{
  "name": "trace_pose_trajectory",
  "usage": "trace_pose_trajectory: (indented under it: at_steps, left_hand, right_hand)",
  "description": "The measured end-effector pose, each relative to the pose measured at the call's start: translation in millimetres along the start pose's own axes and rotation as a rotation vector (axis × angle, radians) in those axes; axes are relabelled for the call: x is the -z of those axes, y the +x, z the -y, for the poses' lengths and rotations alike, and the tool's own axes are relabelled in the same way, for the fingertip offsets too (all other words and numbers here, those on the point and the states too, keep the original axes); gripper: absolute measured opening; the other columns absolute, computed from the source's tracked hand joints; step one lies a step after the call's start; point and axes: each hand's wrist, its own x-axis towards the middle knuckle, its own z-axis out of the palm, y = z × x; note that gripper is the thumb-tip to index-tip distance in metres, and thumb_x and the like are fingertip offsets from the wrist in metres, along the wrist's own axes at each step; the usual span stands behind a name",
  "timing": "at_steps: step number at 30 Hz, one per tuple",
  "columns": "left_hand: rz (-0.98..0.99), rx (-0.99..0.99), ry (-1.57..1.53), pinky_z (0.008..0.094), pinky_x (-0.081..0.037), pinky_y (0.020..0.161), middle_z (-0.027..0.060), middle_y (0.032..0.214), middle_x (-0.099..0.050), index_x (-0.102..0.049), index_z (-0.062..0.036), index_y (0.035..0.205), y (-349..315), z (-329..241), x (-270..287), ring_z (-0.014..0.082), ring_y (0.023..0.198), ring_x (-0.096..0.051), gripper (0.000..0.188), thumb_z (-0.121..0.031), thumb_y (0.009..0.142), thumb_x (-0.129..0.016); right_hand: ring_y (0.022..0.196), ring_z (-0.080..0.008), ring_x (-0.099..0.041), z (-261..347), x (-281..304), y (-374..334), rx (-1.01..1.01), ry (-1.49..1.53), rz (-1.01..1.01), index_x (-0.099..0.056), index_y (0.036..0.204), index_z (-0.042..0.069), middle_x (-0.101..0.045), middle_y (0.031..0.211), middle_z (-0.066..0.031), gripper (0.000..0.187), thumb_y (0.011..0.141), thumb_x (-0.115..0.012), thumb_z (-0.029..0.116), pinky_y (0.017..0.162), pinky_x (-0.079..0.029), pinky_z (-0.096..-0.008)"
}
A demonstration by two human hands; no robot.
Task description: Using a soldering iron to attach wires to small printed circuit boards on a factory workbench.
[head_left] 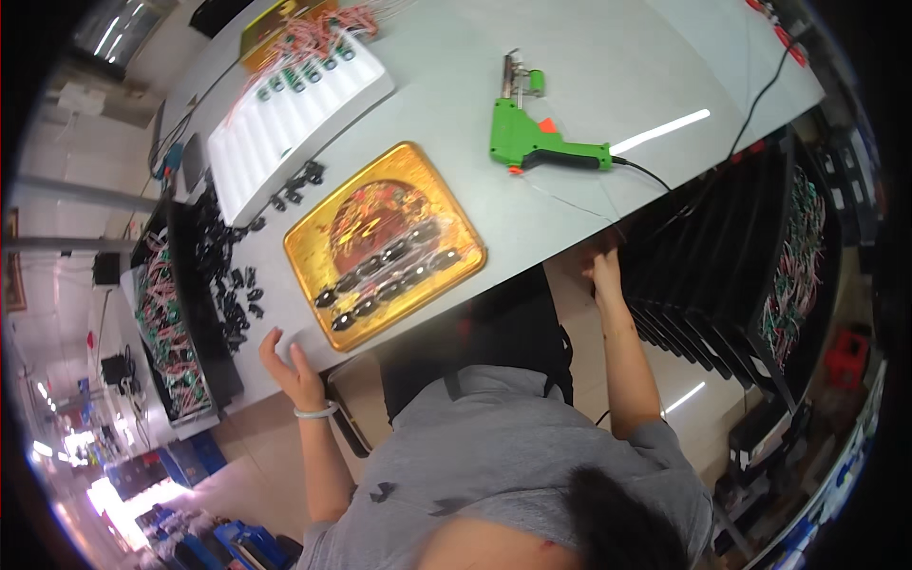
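Note:
My left hand [296, 378] is at the front left edge of the table, fingers apart and nothing in them. Close beside it lie loose black plastic parts [236, 299]. My right hand [605, 274] is low by the table's front edge, with its fingers curled in; whether anything is in them I cannot make out. Between the hands, a golden rectangular tray [418, 171] lies tilted near the edge. Two rows of dark, glossy oval pieces [389, 256] rest in it. Beyond my right hand, a green soldering gun [518, 133] lies on the table with its cord trailing right.
A white ribbed tray [256, 142] at the back left carries small green boards [297, 81] with reddish wires. Black bins of wired boards stand left [204, 380] and, stacked, right [731, 285]. A thin wire [570, 201] runs from the soldering gun to the table edge.

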Motion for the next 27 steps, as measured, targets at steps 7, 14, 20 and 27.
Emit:
trace_pose_trajectory:
  at_steps: [7, 14, 20, 27]
  left_hand:
    - [0.015, -0.121, 0.160, 0.0383, -0.024, 0.096, 0.0165, 0.115, -0.043, -0.041, 0.0043, 0.116, -3.1, 12.9, -11.7, 0.0296, 0.110, -0.037, 0.035, -0.017, 0.088, -0.039]
    - [0.013, -0.145, 0.198, 0.0420, -0.026, 0.092, 0.0200, 0.113, -0.042, -0.041, 0.0070, 0.113, -3.0, 9.2, -10.7, 0.0335, 0.107, -0.038, 0.040, -0.023, 0.087, -0.038]
    - [0.071, -0.151, 0.243, 0.0431, -0.027, 0.091, 0.0215, 0.112, -0.043, -0.042, 0.0070, 0.112, -4.9, 13.8, -8.2, 0.0349, 0.105, -0.039, 0.041, -0.024, 0.086, -0.040]
    - [-0.018, -0.150, 0.251, 0.0436, -0.030, 0.090, 0.0207, 0.111, -0.045, -0.044, 0.0054, 0.111, -6.2, 10.7, -7.9, 0.0349, 0.103, -0.041, 0.040, -0.025, 0.086, -0.043]
  right_hand:
    - [0.104, -0.0291, -0.049, 8.1, 17.7, 43.8, 0.564, -0.157, -0.693, -0.039, 0.123, -0.001, -0.049, 0.117, -0.0184, 0.044, 0.079, -0.043, 0.001, 0.084, -0.041, -0.0345]
    - [0.051, -0.0071, -0.054, 134.5, 54.8, -64.4, 0.294, -0.198, -0.016, -0.059, 0.081, 0.000, -0.058, 0.062, -0.0037, 0.011, 0.080, -0.050, 0.006, 0.043, -0.039, -0.0186]
    - [0.059, -0.0065, -0.052, 284.0, 129.9, 31.9, 0.977, -0.090, -0.777, -0.059, 0.098, 0.001, -0.061, 0.074, -0.0037, 0.018, 0.082, -0.053, 0.005, 0.054, -0.041, -0.0197]
    - [0.087, -0.0108, -0.053, 327.0, 153.6, 93.4, 0.761, -0.137, -0.080, -0.058, 0.107, 0.002, -0.059, 0.100, -0.0041, 0.034, 0.080, -0.057, 0.024, 0.083, -0.038, -0.0255]
